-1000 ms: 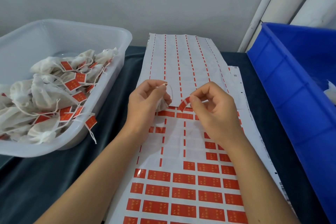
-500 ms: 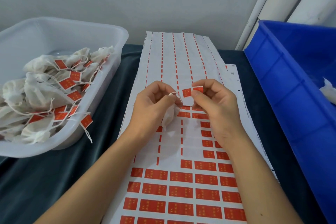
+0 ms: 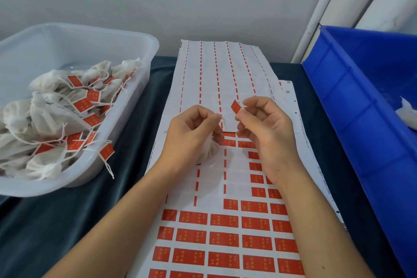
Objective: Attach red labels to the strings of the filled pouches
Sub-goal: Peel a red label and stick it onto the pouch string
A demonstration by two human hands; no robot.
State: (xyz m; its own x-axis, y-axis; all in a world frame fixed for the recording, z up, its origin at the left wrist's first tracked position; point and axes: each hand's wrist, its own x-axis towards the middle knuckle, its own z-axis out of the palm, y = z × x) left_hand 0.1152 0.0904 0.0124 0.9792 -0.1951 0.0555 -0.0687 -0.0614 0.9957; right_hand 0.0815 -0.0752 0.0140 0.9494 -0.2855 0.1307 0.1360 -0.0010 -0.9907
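My left hand (image 3: 191, 130) holds a small white filled pouch (image 3: 208, 150) under its palm and pinches the pouch's string (image 3: 222, 119) between thumb and forefinger. A short gap to the right, my right hand (image 3: 262, 124) pinches a red label (image 3: 235, 106) at its fingertips, the label tilted up and left. Both hands hover over the long label sheet (image 3: 225, 228), whose lower part still carries rows of red labels.
A clear plastic tub (image 3: 135, 36) at the left holds several white pouches with red labels (image 3: 86, 102) on their strings. A blue crate (image 3: 352, 106) stands at the right with a white pouch (image 3: 408, 113) inside. Dark cloth (image 3: 67, 221) covers the table.
The label was held against the string half a second ago; now my hands have drawn slightly apart, the right one carrying the label up and right.
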